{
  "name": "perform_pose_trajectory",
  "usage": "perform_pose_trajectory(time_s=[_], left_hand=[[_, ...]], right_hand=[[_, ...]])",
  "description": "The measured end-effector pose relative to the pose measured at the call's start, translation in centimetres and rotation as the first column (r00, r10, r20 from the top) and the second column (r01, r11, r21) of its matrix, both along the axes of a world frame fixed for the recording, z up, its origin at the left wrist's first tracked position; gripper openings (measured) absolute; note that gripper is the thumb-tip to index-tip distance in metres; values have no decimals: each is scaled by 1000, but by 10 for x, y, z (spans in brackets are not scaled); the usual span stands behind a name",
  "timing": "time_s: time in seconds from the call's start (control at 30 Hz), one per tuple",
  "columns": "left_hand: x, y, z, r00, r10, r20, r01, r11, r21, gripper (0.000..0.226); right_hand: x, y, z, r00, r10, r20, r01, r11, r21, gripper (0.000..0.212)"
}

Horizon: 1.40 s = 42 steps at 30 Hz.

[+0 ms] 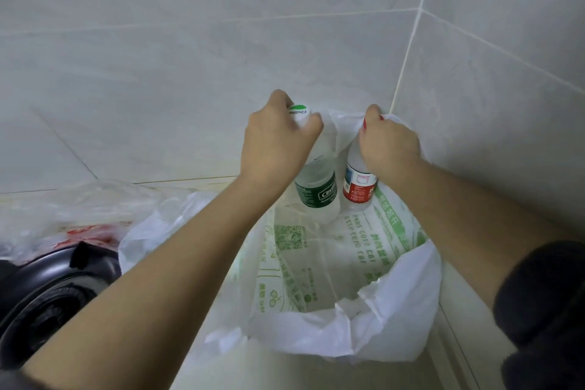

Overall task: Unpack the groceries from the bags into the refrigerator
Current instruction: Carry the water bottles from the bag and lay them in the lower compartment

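Head view: at the far left a round black metal stove burner (47, 304) sits in the desk (285, 377), and behind it lies a crumpled clear bag (79, 222) of thin film with smeared red print that cannot be read. The left hand (275, 142) is clamped round the neck of the green-label bottle (316, 193), a clear ribbed plastic cylinder with a white-and-green cap; its dark green band reads "Cest", and the rest is hidden. The bottle stands inside the white bag (395, 310), soft translucent plastic with an open, floppy rim, green characters and a QR code. Just beside it stands the red-label bottle (361, 184), clear and red-capped; its small print is illegible. The right hand (389, 146) curls tightly over its top. A dark fuzzy sleeve (544, 310) covers that arm. Glossy pale tiles line the wall (221, 41).
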<state>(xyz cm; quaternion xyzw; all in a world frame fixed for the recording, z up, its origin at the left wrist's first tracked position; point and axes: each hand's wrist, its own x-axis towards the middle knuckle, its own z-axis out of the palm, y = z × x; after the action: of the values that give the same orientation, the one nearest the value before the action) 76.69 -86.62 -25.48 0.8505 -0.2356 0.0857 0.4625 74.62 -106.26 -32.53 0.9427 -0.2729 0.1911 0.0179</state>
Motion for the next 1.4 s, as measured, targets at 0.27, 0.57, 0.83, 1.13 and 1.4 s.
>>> perform_pose_trajectory(time_s=[0.27,0.57,0.83,1.13,1.4], left_hand=[[-29,54,8,999,17,40,-12,991,-133,26],[-40,111,40,990,116,82,-92,965,-247,23],[-69,191,79,957,237,169,-158,910,-384,15],[-137,324,72,921,340,187,-282,918,-280,14],[-196,407,-10,928,370,52,-362,924,-122,15]], right_hand=[[-9,8,0,993,56,102,-64,995,71,47],[-16,56,49,921,101,375,-128,991,47,43],[-29,163,128,559,419,715,-588,809,-15,38],[-80,332,119,303,511,805,-847,531,-18,23],[-141,403,24,388,551,739,-882,453,126,22]])
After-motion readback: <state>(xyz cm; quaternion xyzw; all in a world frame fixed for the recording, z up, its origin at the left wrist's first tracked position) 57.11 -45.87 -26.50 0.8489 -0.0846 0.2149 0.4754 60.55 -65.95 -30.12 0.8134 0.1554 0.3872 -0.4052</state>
